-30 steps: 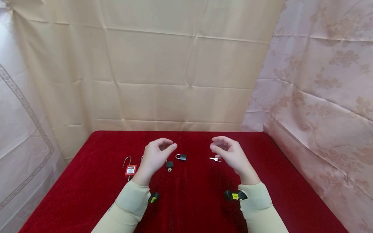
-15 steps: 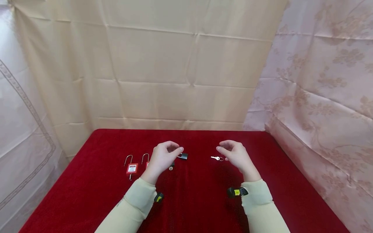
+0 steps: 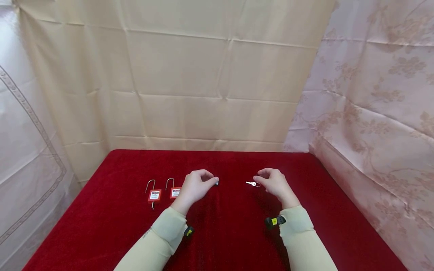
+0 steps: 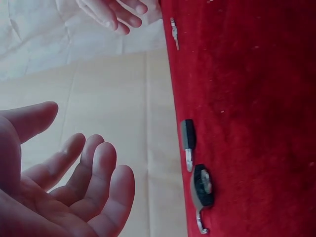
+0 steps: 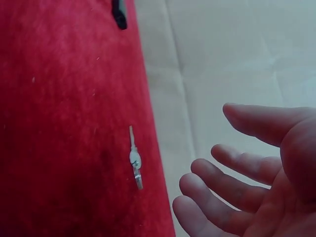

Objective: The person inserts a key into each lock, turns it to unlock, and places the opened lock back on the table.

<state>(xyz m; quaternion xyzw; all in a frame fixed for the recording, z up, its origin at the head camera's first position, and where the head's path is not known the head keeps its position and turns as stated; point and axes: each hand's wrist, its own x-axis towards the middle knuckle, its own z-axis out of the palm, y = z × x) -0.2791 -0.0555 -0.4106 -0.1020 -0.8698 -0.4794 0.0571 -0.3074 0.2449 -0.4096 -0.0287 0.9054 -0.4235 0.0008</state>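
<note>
My left hand [image 3: 198,187] hovers over the small black padlock [image 3: 217,183], covering most of it in the head view. The left wrist view shows its thumb apart from loosely bent fingers, nothing between them. There, the padlock [image 4: 187,136] lies on the cloth beside a second black padlock [image 4: 201,185] with a key in it, hidden in the head view. My right hand [image 3: 274,184] hangs beside a silver key on a ring [image 3: 251,183]. In the right wrist view its fingers are loosely bent and apart from the key [image 5: 135,159].
Two red padlocks with white labels, the left one [image 3: 154,195] and the right one [image 3: 175,192], lie left of my left hand with shackles raised. My left wrist partly covers the right one. A red cloth [image 3: 230,233] covers the table; a beige curtain [image 3: 203,75] hangs behind.
Both hands have shifted to the right and come lower. My left hand now covers the black padlocks, and the second red padlock has come into sight. The key has not been moved.
</note>
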